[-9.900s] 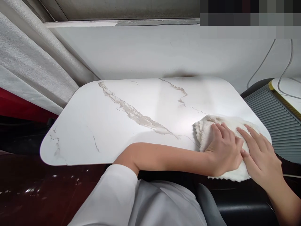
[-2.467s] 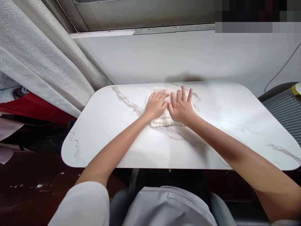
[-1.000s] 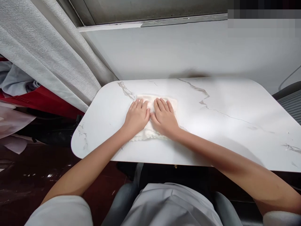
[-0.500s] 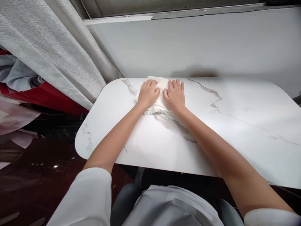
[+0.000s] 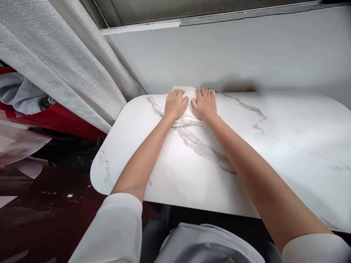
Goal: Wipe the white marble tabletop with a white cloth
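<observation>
A folded white cloth (image 5: 189, 119) with a ruffled near edge lies on the white marble-patterned table (image 5: 186, 175), at its far edge against the wall. My left hand (image 5: 176, 106) rests flat on the left part of the cloth, fingers stretched away from me and thumb apart. On the right part lies my right hand (image 5: 204, 104), palm down, its fingers also extended. Both palms press the cloth from above, and a strip of it shows between the thumbs. The cloth's underside is hidden.
A pale wall (image 5: 233, 54) rises behind the table. At the left hangs a light grey curtain (image 5: 68, 54), close to the table's rounded corner. Beside it a red container (image 5: 63, 117) holds grey fabric (image 5: 24, 93). The floor (image 5: 65, 212) is dark red and glossy.
Both hands have slid the cloth a little farther from me, up to the table's far edge. More of the grey marble vein shows on the near side. The view has shifted slightly.
</observation>
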### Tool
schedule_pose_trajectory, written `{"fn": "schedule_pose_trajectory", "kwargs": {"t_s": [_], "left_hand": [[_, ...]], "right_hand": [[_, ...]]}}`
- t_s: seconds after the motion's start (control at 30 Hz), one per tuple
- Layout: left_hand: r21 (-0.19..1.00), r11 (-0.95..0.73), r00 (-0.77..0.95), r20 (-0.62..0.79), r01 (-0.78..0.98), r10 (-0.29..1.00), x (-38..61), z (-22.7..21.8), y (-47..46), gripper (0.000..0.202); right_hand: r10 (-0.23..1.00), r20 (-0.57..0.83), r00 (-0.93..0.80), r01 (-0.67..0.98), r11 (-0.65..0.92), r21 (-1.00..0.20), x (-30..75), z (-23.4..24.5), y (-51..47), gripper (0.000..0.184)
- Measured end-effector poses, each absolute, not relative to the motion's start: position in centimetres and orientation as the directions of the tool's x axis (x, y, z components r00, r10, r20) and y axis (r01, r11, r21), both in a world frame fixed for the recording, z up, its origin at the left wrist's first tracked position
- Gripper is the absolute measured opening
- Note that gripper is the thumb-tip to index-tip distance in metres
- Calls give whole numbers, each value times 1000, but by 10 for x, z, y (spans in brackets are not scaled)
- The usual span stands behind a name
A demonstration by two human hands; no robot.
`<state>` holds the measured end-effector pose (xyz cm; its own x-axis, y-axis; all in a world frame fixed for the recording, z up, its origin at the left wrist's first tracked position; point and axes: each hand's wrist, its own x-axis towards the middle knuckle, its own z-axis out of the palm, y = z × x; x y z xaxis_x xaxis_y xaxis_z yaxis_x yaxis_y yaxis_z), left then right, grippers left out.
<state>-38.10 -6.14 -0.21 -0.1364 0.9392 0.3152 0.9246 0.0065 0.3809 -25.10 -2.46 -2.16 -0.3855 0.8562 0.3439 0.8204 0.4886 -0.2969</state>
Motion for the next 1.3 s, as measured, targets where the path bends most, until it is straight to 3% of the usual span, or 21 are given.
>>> {"fn": "schedule_pose_trajectory", "kwargs": {"t_s": [0.33,0.63,1.3], "left_hand": [[371,44,-165,300,928,940,-396,-4,-38,36],[318,-10,-78,263,948,962,-417,-4,-31,41],[286,39,-126,290,957,949,-421,-3,-88,41]], "right_hand": [[850,303,-431,816,510,-272,-265,-21,-2,55],[834,358,-420,816,520,-253,-286,-28,7,49],[840,279,-466,798,534,-278,-292,-12,-61,58]]}}
